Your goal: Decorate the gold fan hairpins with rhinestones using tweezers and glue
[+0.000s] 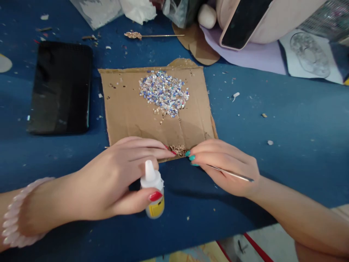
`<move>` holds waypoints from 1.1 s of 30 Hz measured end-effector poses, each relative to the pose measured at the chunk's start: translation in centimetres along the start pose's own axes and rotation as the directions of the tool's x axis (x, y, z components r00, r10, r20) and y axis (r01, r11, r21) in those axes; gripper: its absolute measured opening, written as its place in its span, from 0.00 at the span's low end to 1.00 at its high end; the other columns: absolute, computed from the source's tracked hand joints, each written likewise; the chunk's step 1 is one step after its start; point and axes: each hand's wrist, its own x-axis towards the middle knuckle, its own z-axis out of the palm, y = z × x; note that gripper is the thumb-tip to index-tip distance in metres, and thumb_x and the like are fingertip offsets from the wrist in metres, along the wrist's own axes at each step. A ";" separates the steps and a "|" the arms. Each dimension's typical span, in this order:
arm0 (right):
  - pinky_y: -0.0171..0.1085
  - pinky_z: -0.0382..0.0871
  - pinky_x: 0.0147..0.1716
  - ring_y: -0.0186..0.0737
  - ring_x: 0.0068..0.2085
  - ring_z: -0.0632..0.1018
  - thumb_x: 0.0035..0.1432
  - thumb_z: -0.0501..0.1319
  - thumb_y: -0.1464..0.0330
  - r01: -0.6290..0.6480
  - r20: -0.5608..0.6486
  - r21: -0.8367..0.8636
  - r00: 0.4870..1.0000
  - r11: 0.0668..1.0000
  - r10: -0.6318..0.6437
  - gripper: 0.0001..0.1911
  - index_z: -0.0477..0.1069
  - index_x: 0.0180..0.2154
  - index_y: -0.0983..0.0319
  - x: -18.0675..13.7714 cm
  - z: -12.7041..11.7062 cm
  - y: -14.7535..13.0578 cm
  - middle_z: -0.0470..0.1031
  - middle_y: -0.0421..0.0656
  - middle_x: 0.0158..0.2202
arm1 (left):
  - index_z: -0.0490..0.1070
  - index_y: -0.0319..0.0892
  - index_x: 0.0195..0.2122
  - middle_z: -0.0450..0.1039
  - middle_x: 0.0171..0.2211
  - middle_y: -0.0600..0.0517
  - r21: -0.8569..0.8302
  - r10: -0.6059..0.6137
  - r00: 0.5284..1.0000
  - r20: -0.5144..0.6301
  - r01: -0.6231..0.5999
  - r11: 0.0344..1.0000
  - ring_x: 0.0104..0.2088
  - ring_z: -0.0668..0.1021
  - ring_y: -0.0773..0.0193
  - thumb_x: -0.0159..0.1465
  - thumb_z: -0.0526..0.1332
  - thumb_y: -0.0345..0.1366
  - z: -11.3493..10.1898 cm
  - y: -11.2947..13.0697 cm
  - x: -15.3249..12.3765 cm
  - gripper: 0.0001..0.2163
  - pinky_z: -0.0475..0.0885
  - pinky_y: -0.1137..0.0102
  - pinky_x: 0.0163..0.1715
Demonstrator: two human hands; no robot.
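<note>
My left hand [120, 174], with red nails and a beaded bracelet, closes its thumb and fingers around a small white glue bottle [156, 209] with a yellow label and a pointed nozzle. Its outstretched fingertips touch a gold, textured ornament [178, 150] at the near edge of a cardboard sheet [128, 116]. My right hand [223, 165], with green nails, pinches a thin metal tool [231, 174] whose tip end is hidden by the fingers, right beside the ornament. On the cardboard, farther away, lies a pile of small blue, white and pink sparkling chips [163, 92].
A black tablet-like device [61, 87] lies left of the cardboard. Beyond it rests a gold-headed hairpin [152, 35]. At the back right, a phone [244, 23] leans on a pale pink object near a printed picture [311, 54]. Small scraps dot the blue table [272, 94].
</note>
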 end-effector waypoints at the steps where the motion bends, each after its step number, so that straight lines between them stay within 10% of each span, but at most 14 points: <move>1: 0.39 0.84 0.44 0.38 0.41 0.84 0.63 0.62 0.81 -0.003 -0.008 0.007 1.000 1.000 0.003 0.09 0.74 0.43 0.66 0.0 0.0 0.0 0.83 0.51 0.38 | 0.71 0.44 0.45 0.75 0.60 0.47 0.002 -0.006 1.000 0.001 0.006 1.000 0.62 0.74 0.52 0.73 0.54 0.42 0.0 0.0 -0.1 0.10 0.67 0.60 0.63; 33: 0.39 0.82 0.43 0.37 0.41 0.83 0.65 0.61 0.79 -0.054 -0.036 0.073 0.998 0.996 0.056 0.08 0.74 0.43 0.63 -0.1 0.5 0.2 0.81 0.48 0.39 | 0.72 0.45 0.42 0.76 0.58 0.47 -0.008 -0.013 1.000 0.013 0.013 1.000 0.62 0.74 0.54 0.74 0.54 0.45 -0.1 -0.1 0.2 0.11 0.68 0.60 0.62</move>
